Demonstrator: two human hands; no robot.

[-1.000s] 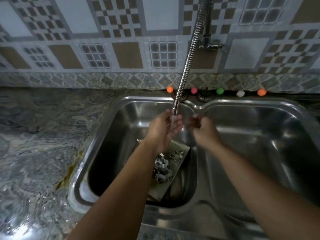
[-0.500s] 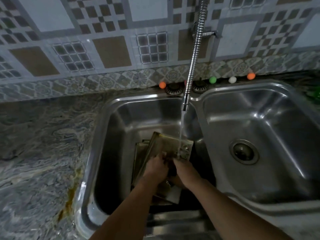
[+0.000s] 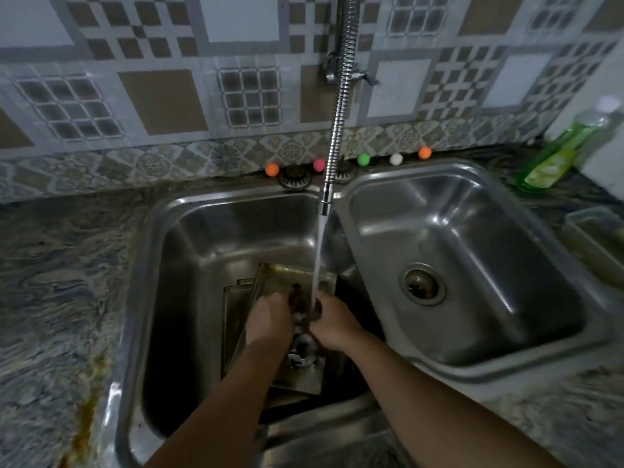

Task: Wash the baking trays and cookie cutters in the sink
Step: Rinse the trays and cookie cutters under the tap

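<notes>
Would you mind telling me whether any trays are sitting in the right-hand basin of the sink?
No, the right-hand basin shows only its drain; the baking trays lie in the left basin.

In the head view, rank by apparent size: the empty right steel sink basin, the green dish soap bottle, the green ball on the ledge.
1. Right steel sink basin, largest.
2. Green dish soap bottle.
3. Green ball, smallest.

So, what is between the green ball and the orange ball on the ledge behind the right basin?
In the head view, one white ball lies between the green ball and the right-hand orange ball; nothing else shows there.
</notes>
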